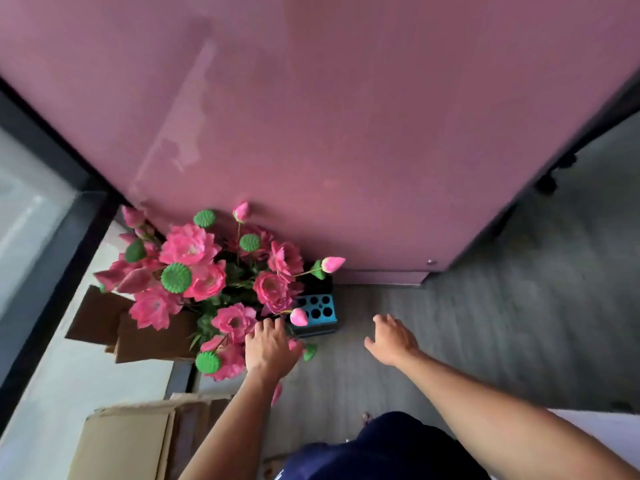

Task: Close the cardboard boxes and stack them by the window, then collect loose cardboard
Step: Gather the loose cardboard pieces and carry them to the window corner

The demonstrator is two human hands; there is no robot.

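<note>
Two hands are seen with slack grips, nothing held: left hand [268, 348] over the pink flowers [207, 271], right hand [393, 337] above the floor [485, 323]. Loose cardboard [138, 327] is seen by the window [31, 216], more flat cardboard [121, 445] nearer. No legible writing is seen.

Glossy pink panel [346, 116], smooth, faintly reflective. Grey floor [485, 341], matt, wood-grained. Brown cardboard sheets [138, 336], dull, papery; paler corrugated cardboard [131, 441] nearer. Fabric-like pink flowers [188, 249] with plasticky green pods. Blue plastic holder [320, 308], holed.
</note>
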